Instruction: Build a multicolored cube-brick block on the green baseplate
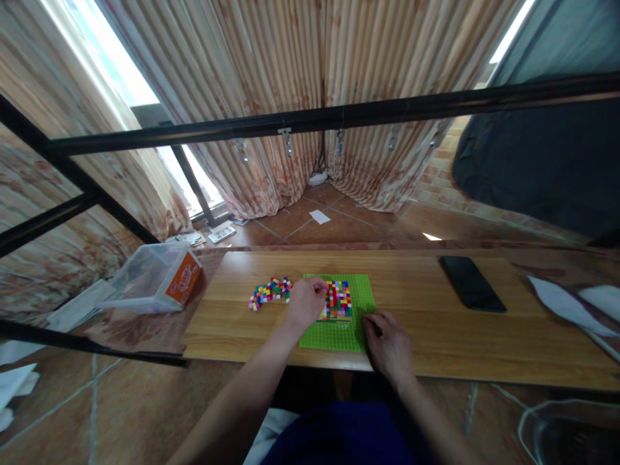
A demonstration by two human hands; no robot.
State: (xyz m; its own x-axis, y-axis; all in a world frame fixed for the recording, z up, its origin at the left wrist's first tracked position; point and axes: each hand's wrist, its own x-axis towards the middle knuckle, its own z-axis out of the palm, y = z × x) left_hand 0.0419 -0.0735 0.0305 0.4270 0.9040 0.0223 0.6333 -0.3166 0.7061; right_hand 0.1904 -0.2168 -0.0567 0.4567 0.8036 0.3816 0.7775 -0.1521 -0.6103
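Observation:
A green studded baseplate (361,297) lies on the wooden board, with a block of colourful toy bricks (339,300) pressed onto its upper middle. Over the left side of these bricks is my left hand (306,302), its thumb and fingers pinched together; whatever is between the fingertips is too small to make out. My right hand (390,343) rests at the baseplate's right edge, fingers curled and gripping that edge. Just left of my left hand is a loose pile of small multicoloured bricks (270,290), partly hidden by the hand.
A black phone (472,283) lies on the right part of the wooden board (411,278). Beyond its left end stands a clear plastic box (150,278) with an orange label. A black metal rail (310,121) with hanging clips crosses in front of the curtains.

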